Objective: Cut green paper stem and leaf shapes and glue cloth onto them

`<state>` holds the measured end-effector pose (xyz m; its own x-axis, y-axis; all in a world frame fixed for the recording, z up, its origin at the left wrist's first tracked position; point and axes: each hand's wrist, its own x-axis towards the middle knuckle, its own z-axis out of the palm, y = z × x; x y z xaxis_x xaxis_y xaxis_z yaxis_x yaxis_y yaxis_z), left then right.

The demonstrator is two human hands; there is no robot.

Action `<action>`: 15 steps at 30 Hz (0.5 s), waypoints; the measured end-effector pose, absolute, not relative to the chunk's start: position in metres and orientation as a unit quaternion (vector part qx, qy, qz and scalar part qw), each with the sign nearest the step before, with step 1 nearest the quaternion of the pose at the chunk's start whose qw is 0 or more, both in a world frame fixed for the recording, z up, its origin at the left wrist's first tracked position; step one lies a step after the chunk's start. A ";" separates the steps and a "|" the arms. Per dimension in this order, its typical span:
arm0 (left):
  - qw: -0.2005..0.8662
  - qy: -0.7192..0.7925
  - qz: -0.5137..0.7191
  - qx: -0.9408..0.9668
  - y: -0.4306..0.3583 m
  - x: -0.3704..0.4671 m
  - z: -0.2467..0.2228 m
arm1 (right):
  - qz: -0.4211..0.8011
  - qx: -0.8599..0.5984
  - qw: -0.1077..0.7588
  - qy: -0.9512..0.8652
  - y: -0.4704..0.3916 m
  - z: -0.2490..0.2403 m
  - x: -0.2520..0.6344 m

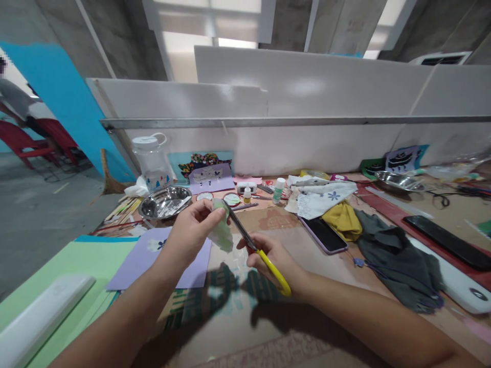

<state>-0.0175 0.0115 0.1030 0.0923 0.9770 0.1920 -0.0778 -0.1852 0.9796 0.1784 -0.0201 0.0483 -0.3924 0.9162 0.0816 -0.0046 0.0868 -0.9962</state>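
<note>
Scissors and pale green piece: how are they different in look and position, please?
The scissors are in the right hand, the pale green piece in the left hand. The scissors are partly yellow and look stiff; the pale green piece looks thin and limp. Both are held above the table.

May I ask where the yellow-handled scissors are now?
Near the head view's centre, the scissors are in the right hand, blades by the pale green piece in the left hand.

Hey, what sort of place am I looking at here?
Probably a craft workshop: yellow-handled metal scissors are held at a thin, pale green piece of material, and a flat lilac sheet bearing a small white and dark blue motif lies nearby.
</note>
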 end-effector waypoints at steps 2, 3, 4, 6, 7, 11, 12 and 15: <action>0.488 0.416 0.524 0.561 0.013 -0.020 0.105 | 0.559 -0.382 0.400 -0.618 -0.018 0.047 0.179; 0.485 0.417 0.518 0.568 0.014 -0.021 0.106 | 0.557 -0.385 0.397 -0.619 -0.018 0.045 0.179; 0.482 0.416 0.513 0.576 0.014 -0.023 0.106 | 0.556 -0.385 0.397 -0.621 -0.017 0.044 0.179; 0.473 0.413 0.507 0.591 0.016 -0.025 0.107 | 0.556 -0.376 0.402 -0.623 -0.016 0.042 0.180; 0.469 0.412 0.504 0.598 0.016 -0.027 0.107 | 0.557 -0.368 0.406 -0.624 -0.017 0.042 0.180; 0.439 0.423 0.498 0.616 0.016 -0.032 0.110 | 0.567 -0.354 0.405 -0.624 -0.018 0.044 0.181; 0.429 0.426 0.498 0.621 0.016 -0.033 0.112 | 0.568 -0.354 0.404 -0.623 -0.018 0.044 0.181; 0.402 0.434 0.503 0.630 0.017 -0.036 0.116 | 0.569 -0.351 0.409 -0.621 -0.019 0.041 0.180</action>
<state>-0.0362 0.0166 0.1158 0.1163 0.9516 0.2845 0.1422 -0.2994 0.9435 0.1805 -0.0185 0.0413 -0.4190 0.9015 0.1086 -0.0305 0.1055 -0.9939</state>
